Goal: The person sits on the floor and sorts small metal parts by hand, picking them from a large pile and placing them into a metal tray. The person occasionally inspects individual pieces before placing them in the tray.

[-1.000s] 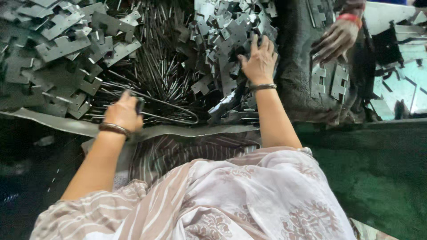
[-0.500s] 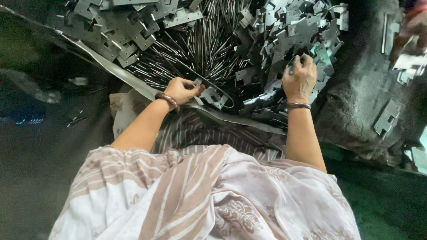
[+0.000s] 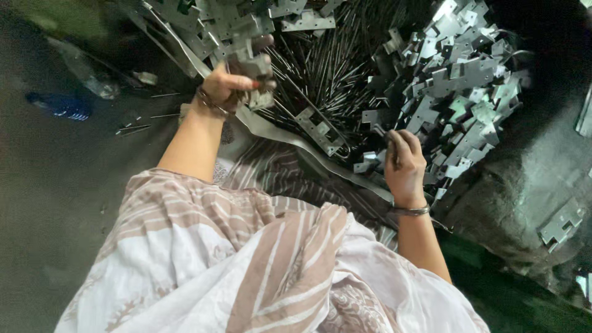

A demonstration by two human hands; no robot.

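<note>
The left hand (image 3: 231,83) lifts a flat metal plate (image 3: 256,68) pinched in its fingers above the heap of thin rods (image 3: 320,68), while the right hand (image 3: 404,163) curls its fingers shut on one rod (image 3: 379,131) beside the plate pile (image 3: 468,80).

Pretty cramped up top: stamped plates (image 3: 468,80) heaped right and plates (image 3: 203,24) upper left, with rods (image 3: 327,68) filling the gap between. Only open room is the dark floor (image 3: 55,185) on the left, aside from a bottle (image 3: 61,105).
</note>
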